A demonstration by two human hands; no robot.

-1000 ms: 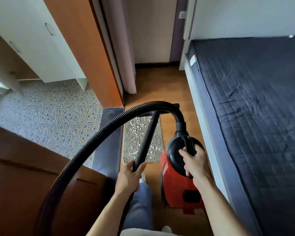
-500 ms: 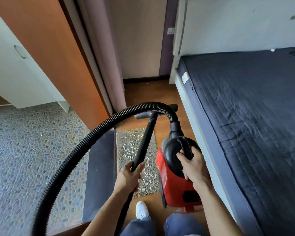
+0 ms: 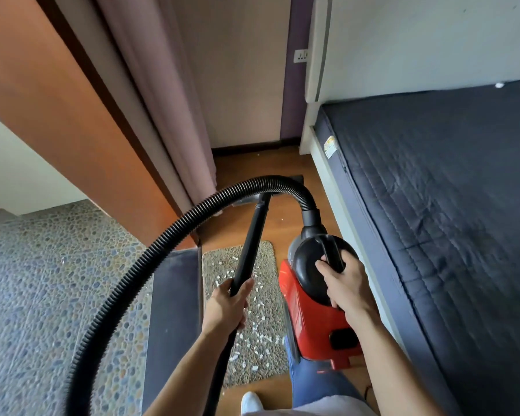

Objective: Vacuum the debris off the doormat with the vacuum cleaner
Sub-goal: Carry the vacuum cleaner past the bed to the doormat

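A speckled grey doormat (image 3: 267, 295) lies on the wooden floor, strewn with small white debris (image 3: 257, 337). My left hand (image 3: 227, 307) grips the black vacuum wand (image 3: 251, 250), which slants forward over the mat to a floor nozzle (image 3: 282, 184) beyond the mat's far edge. My right hand (image 3: 344, 288) holds the black carry handle of the red vacuum cleaner (image 3: 312, 313), lifted just right of the mat. A ribbed black hose (image 3: 138, 280) arcs from the cleaner's top round to the lower left.
A bed with a dark quilted mattress (image 3: 439, 223) runs along the right. An orange-brown door (image 3: 72, 121) and a pinkish curtain (image 3: 162, 100) stand at left. A dark threshold (image 3: 174, 310) borders pebble-patterned flooring (image 3: 42, 295). My white shoe (image 3: 251, 402) is behind the mat.
I have stepped forward: the mat now lies closer beneath me. The nozzle has gone past the mat's far edge. Both hands keep their grips.
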